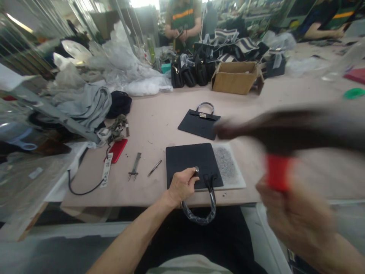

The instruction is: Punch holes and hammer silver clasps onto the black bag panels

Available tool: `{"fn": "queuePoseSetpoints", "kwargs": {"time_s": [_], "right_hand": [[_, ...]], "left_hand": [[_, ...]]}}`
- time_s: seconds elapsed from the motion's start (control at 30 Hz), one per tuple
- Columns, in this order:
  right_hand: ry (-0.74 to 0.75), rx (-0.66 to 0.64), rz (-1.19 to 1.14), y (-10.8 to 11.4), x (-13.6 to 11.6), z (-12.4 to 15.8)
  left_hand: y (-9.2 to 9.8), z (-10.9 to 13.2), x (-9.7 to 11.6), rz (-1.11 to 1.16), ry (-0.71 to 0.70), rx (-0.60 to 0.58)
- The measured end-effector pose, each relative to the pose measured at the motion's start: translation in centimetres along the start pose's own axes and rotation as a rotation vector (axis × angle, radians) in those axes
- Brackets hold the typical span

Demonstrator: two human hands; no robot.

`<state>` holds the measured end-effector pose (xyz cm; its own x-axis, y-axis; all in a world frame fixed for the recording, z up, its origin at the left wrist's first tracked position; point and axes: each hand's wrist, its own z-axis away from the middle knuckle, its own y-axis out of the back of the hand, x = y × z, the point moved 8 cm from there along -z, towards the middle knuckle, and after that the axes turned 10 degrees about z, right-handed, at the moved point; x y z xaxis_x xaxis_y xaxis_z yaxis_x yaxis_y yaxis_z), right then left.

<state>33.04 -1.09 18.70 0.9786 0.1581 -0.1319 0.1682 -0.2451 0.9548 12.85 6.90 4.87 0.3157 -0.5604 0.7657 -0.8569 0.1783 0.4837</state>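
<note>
Gripping a red-handled hammer, right hand hung raised nearest camera, blurred. Wrapped loop handle drooped over near edge of table, joined to black panel lying on white slab. Left hand, apart from right, pinched small metal piece over that panel. Beyond, second black panel lay flat; farther back stood cardboard box.

You are wearing black cloth over your lap, perhaps trousers, though its folds are blending into shadow. An off-white top is showing at your waist, and your left forearm and right forearm are showing bare.
</note>
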Motion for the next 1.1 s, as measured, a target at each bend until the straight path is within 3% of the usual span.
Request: {"fn": "queuePoseSetpoints", "kwargs": {"time_s": [0.13,0.27,0.47,0.57,0.7,0.87,0.93,1.03,1.1], "right_hand": [[0.088,-0.132,-0.002,-2.5,-0.3,-0.2],[-0.137,-0.209,-0.127,-4.7,1.9,-2.0],[-0.276,-0.448,-0.093,-13.4,2.0,-4.7],[-0.319,-0.476,-0.025,-16.0,1.7,-5.4],[-0.366,-0.495,-0.038,-17.1,1.9,-5.6],[-0.386,-0.508,-0.021,-17.3,2.4,-5.4],[-0.385,-0.509,0.009,-17.4,2.4,-5.3],[-0.386,-0.508,0.03,-17.4,2.3,-5.2],[-0.379,-0.509,0.03,-17.4,2.2,-5.2]], "left_hand": [[-0.1,-0.1,-0.1,-0.009,0.009,-0.002],[0.1,-0.1,-0.1,0.014,0.019,-0.002],[0.4,-0.3,0.1,0.078,0.086,-0.048],[0.3,-0.4,0.3,0.088,0.098,-0.07],[0.6,-0.3,0.0,0.144,0.115,-0.042],[2.3,0.5,-2.1,0.396,0.361,0.185],[2.3,0.5,-1.4,0.395,0.346,0.163],[2.3,-0.5,1.0,0.287,0.211,0.039],[3.9,-1.2,0.9,0.29,0.248,0.118]]}}
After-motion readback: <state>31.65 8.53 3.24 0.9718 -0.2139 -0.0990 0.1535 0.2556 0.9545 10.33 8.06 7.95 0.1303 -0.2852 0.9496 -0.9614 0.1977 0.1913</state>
